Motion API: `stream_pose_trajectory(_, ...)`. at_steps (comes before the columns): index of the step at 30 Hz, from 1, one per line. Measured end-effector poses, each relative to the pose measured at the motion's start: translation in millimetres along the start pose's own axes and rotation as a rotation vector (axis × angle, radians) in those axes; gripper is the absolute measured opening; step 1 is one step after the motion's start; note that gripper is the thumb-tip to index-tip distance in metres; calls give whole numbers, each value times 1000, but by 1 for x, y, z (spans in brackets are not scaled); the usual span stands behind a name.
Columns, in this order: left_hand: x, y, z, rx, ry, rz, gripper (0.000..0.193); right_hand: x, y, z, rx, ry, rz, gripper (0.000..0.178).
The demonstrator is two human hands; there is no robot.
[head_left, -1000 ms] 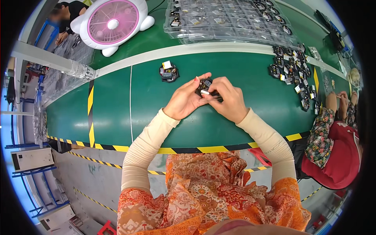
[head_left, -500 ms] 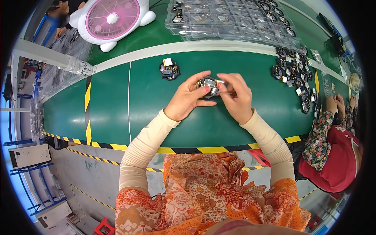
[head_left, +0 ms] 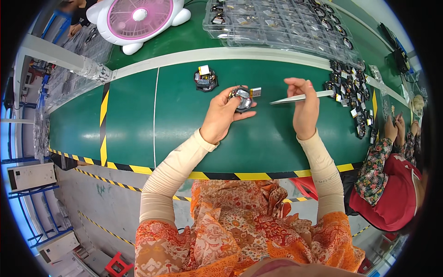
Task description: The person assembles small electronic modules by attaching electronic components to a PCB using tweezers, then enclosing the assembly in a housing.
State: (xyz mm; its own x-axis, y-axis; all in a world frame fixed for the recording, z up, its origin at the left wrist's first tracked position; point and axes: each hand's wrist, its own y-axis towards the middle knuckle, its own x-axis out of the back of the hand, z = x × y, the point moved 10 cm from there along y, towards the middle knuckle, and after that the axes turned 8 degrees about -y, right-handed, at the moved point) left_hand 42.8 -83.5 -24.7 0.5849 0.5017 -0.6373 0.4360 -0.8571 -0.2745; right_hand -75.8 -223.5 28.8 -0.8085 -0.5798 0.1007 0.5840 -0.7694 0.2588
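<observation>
My left hand [head_left: 216, 117] is closed round a small round black electronic module [head_left: 242, 104], with the thumb on its face. A small silver battery pouch [head_left: 256, 92] juts out from the module's upper right edge over the green table. To the right, apart from the module, my right hand [head_left: 306, 113] grips a pair of pale metal tweezers [head_left: 287, 99]. Their pointed tips face left toward the module and touch nothing. A second round black module [head_left: 206, 82] with a white-topped battery lies on the table beyond my left hand.
Several similar modules [head_left: 348, 87] lie in a pile at the right. Clear plastic trays [head_left: 277, 37] of modules stand beyond the pale rail [head_left: 194, 57], beside a white-and-pink fan [head_left: 139, 16]. Another person's hands [head_left: 394, 127] are at the far right. Striped tape [head_left: 251, 176] marks the near edge.
My right hand has drawn away from the module to the right, and the tweezers now show plainly in it. The left hand still holds the module, whose battery now sticks out uncovered.
</observation>
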Motion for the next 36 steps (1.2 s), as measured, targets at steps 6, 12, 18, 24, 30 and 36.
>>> stream_pose_trajectory(6, 14, 0, -3, -12, 16, -88, 27, -41, -24, -3, -209, 513, 229, 36)
stream_pose_trajectory(12, 13, -2, -5, 17, 38, -94, 26, -56, -28, -18, -298, 483, 264, 22)
stream_pose_trajectory(18, 11, 0, -11, -75, 164, -79, 26, -59, -31, -20, -338, 514, 259, 22)
stream_pose_trajectory(24, 13, 2, -5, -61, 185, -77, 27, -60, -32, -23, -350, 515, 237, 23)
stream_pose_trajectory(30, 14, 1, -13, -108, 205, -97, 27, -49, -27, -20, -308, 543, 142, 23)
stream_pose_trajectory(36, 15, 0, -5, -14, 20, -83, 25, -59, -33, -16, -255, 374, 248, 19)
